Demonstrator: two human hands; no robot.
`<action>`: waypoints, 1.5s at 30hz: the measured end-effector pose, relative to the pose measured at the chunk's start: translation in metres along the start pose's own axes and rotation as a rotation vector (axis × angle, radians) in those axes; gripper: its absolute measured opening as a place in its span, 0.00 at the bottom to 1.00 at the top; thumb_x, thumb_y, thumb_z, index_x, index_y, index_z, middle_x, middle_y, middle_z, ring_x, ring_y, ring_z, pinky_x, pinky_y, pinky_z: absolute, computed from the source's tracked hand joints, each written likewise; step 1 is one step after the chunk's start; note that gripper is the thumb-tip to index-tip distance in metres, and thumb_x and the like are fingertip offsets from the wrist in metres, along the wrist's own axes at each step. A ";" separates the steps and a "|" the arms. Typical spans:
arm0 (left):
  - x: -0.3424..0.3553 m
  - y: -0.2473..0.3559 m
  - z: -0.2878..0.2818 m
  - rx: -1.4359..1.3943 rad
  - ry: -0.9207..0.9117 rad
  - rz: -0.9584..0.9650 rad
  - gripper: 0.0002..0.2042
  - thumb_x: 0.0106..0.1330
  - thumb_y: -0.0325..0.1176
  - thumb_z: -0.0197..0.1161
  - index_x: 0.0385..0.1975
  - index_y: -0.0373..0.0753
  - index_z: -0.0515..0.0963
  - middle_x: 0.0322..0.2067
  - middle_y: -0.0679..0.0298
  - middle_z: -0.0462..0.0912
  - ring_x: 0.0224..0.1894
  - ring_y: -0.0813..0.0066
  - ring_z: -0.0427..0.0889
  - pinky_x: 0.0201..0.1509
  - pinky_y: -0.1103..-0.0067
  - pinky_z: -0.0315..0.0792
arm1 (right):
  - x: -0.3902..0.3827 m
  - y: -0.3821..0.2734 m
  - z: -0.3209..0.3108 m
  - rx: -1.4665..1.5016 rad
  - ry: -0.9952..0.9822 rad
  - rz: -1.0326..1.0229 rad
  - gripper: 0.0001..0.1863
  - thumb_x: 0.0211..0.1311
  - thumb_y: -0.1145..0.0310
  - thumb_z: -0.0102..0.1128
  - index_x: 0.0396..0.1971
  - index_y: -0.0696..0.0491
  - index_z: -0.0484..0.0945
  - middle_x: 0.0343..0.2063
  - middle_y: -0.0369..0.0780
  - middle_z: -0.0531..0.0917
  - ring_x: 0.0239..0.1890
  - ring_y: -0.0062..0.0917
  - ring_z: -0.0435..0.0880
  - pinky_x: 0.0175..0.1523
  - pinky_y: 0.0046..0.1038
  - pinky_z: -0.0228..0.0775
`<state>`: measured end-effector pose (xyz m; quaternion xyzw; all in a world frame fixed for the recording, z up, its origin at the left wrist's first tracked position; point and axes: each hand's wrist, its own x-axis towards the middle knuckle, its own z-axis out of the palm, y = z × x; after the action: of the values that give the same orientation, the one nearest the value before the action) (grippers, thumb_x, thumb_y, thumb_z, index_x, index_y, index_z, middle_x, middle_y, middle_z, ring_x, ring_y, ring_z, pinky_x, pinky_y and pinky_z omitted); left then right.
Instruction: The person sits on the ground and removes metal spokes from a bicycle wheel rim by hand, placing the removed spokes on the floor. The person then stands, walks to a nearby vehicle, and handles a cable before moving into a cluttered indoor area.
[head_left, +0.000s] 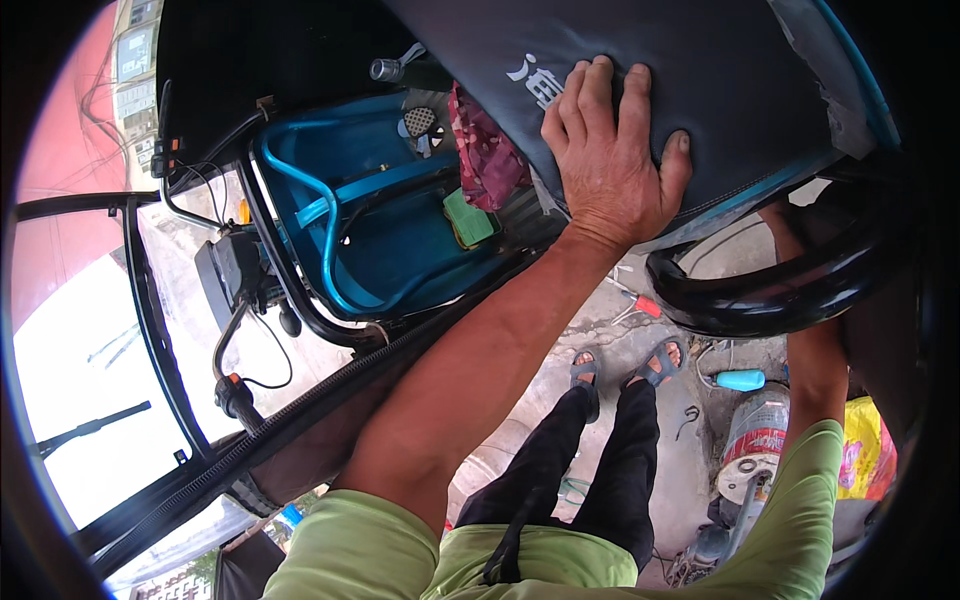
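My left hand (620,150) lies palm down on a black padded seat (740,70) with white lettering, its fingers spread. The seat is tilted up over a blue metal body. My right forearm (818,370) passes behind a thick black curved bar (780,295) and reaches under the seat's edge. The seat and bar hide my right hand's fingers. Beside the seat, a dark red patterned cloth (485,150) hangs over the blue metal compartment (380,250). A green-yellow pad (468,220) lies in that compartment.
Handlebars (235,395) and a windshield (100,350) with a wiper stand at the left. On the concrete ground are a red-handled tool (645,304), a light blue bottle-like object (740,380), a red-and-white bucket (755,440) and a yellow-red bag (868,450). My sandalled feet stand between.
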<state>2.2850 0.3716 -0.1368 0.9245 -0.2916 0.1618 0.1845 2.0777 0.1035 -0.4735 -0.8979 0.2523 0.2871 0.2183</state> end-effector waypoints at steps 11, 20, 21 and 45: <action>0.001 0.009 0.003 -0.089 0.023 0.002 0.32 0.64 0.46 0.61 0.66 0.34 0.69 0.64 0.40 0.65 0.69 0.38 0.61 0.71 0.50 0.51 | -0.099 0.054 0.110 0.131 -0.141 0.051 0.15 0.70 0.61 0.64 0.46 0.56 0.80 0.40 0.44 0.89 0.38 0.27 0.88 0.41 0.38 0.82; -0.004 0.005 -0.001 -0.103 0.129 -0.007 0.30 0.62 0.46 0.64 0.62 0.35 0.72 0.62 0.43 0.68 0.69 0.42 0.62 0.71 0.51 0.52 | -0.353 -0.048 0.092 1.368 -0.255 0.089 0.14 0.73 0.59 0.65 0.37 0.53 0.73 0.29 0.34 0.81 0.26 0.17 0.80 0.33 0.23 0.77; -0.004 0.006 -0.002 -0.110 0.143 -0.008 0.30 0.62 0.46 0.64 0.61 0.35 0.73 0.62 0.43 0.68 0.69 0.42 0.63 0.71 0.51 0.52 | -0.374 -0.058 0.084 1.340 -0.248 0.083 0.14 0.74 0.60 0.63 0.34 0.52 0.72 0.28 0.35 0.81 0.26 0.17 0.80 0.33 0.23 0.78; -0.484 0.161 -0.202 -1.587 -1.475 -1.622 0.28 0.72 0.55 0.65 0.63 0.44 0.71 0.48 0.60 0.82 0.38 0.66 0.86 0.43 0.64 0.80 | -0.721 -0.228 -0.073 1.880 -1.538 -0.078 0.20 0.75 0.55 0.60 0.53 0.56 0.77 0.26 0.37 0.79 0.22 0.19 0.73 0.27 0.22 0.64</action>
<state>1.7732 0.5688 -0.1165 0.3507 0.2871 -0.7320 0.5087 1.7289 0.4778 0.0884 0.0083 0.1393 0.4432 0.8855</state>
